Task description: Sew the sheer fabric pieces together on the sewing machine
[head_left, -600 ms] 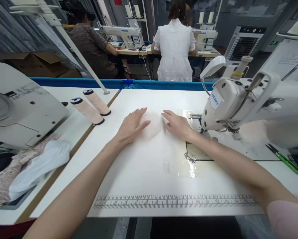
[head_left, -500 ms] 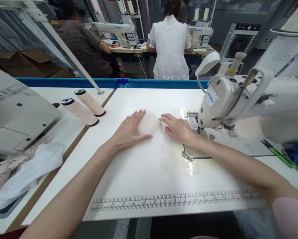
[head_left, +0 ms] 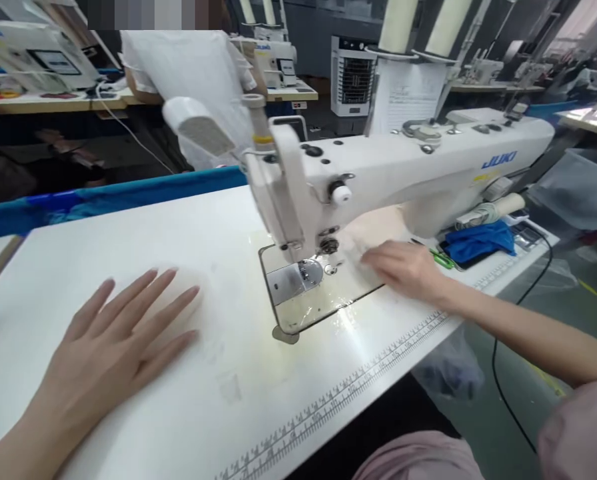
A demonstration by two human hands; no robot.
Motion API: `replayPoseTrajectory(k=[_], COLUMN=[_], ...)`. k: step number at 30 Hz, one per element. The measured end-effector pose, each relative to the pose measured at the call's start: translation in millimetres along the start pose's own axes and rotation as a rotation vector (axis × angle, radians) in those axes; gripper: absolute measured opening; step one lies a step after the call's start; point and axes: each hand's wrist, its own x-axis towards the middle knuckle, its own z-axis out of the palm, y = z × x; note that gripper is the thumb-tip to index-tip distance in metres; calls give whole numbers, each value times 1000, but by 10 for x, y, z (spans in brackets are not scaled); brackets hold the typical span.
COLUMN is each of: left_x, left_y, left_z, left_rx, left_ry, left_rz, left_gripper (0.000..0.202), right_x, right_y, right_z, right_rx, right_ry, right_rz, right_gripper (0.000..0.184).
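Note:
My left hand (head_left: pixel 123 340) lies flat on the white table with its fingers spread. Under and beside its fingertips is a thin, pale round piece of fabric (head_left: pixel 191 303), hard to make out against the tabletop. My right hand (head_left: pixel 408 267) is to the right of the needle area of the white sewing machine (head_left: pixel 378 180). Its fingers are drawn together at the edge of the pale pink sheer fabric (head_left: pixel 378 223) beneath the machine arm. The fingertips are slightly blurred. The needle plate (head_left: pixel 293 283) lies between my two hands.
Green-handled snips (head_left: pixel 442 259) and a blue cloth (head_left: pixel 481 243) lie right of my right hand. A ruler strip (head_left: pixel 328 410) runs along the table's front edge. A black cable (head_left: pixel 496 360) hangs at the right. A person in white (head_left: pixel 193 87) sits beyond the blue-edged table.
The view has swung right. My right hand has left the round piece and moved past the needle to the pale pink fabric. My left hand stays by the round piece, fingers spread.

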Motion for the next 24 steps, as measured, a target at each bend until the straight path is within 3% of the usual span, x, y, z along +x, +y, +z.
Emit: replayPoseTrajectory(k=[2,4,7,10,14,18,24], left_x=[22,77,208,331,458,703,1396], left_y=[13,60,270,648,1190,1574,1861], left_z=[-20,-39,-40,24,176,357,859], left_rx=[75,137,184,147,9,-86,-16], left_ry=[-7,11,67,86,29,-27,-105], left_rz=[92,233,490,654,695,709,439], left_gripper=[47,48,43,31,29,32,50], right_x=[13,70,183,297,424,484,318], right_y=[319,568,758,783,777,816,760], right_z=[-86,-98,-35,12,-12,-29,-21], right_rx=[-136,-254,-311,-324,-330,-315,-252], right_ry=[88,92,33,-32,-65,-16,121], right_rz=[153,196,76,46,155,250,282], right_gripper=[31,34,43,40,29,23,26])
